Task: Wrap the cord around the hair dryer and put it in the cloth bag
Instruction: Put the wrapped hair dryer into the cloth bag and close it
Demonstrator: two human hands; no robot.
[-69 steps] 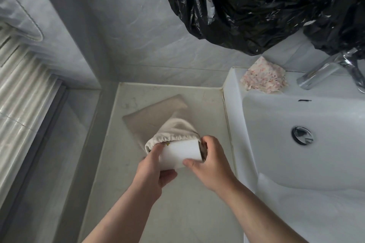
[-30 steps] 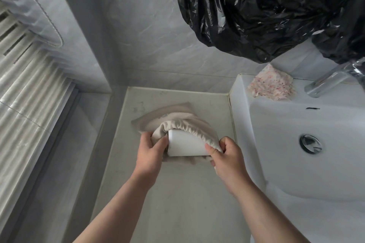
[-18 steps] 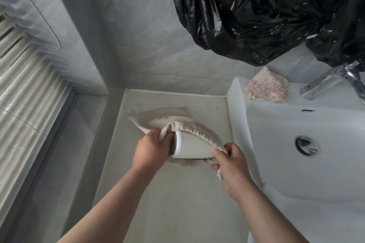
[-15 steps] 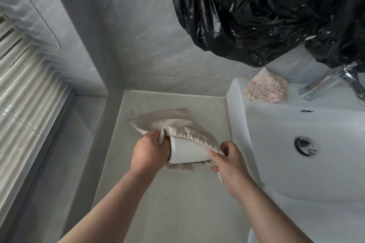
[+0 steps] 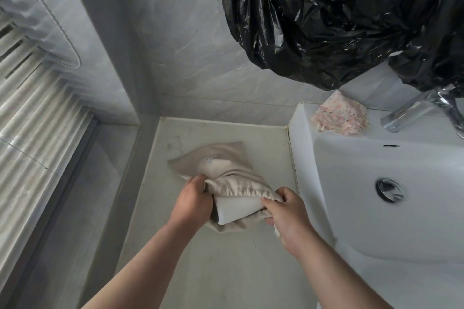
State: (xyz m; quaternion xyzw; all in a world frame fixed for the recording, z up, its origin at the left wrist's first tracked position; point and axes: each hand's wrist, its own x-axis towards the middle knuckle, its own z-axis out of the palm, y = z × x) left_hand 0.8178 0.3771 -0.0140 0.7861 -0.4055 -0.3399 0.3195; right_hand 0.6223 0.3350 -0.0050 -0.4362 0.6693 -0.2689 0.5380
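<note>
A beige cloth bag lies on the pale countertop beside the sink. The white hair dryer sits mostly inside it, with only its rounded white end showing at the gathered drawstring mouth. My left hand grips the left side of the bag's mouth. My right hand pinches the right side of the mouth's hem. The cord is hidden inside the bag.
A white sink basin with a chrome drain stands right of the counter. A chrome tap and a pink speckled cloth sit at its back edge. A black plastic bag hangs overhead. Grey tiled walls close the back and left.
Both hands have pulled the bag's mouth further over the dryer toward me, so less of the white body shows. The right hand shifted from the dryer to the bag's hem.
</note>
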